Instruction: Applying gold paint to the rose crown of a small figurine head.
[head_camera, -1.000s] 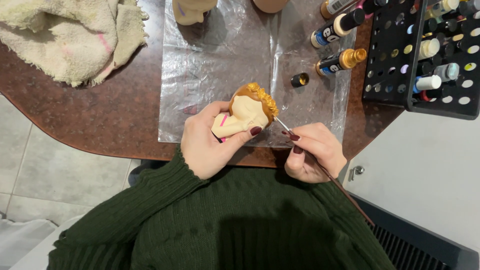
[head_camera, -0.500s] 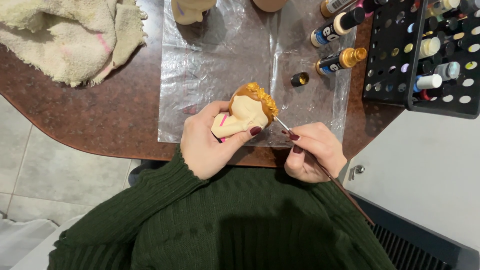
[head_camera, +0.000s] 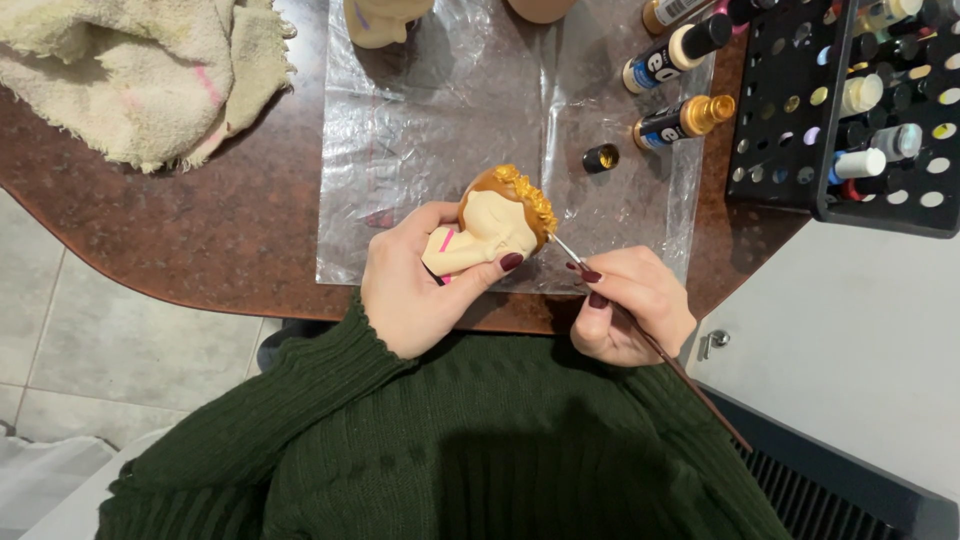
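A home craft corner set up for hand-painting figurines. A rounded brown stone-look table (head_camera: 200, 230) stood on a tiled floor (head_camera: 90, 350); a clear plastic sheet (head_camera: 450, 120) protected its middle. Paint bottles (head_camera: 680, 120) lay toward the far right edge beside a black perforated paint rack (head_camera: 790, 150), and a stained cream rag (head_camera: 130, 70) occupied the far left corner.

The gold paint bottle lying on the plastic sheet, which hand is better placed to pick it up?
Probably the right hand: the gold paint bottle lies on its side, though it holds a brush. The left hand grips the figurine.
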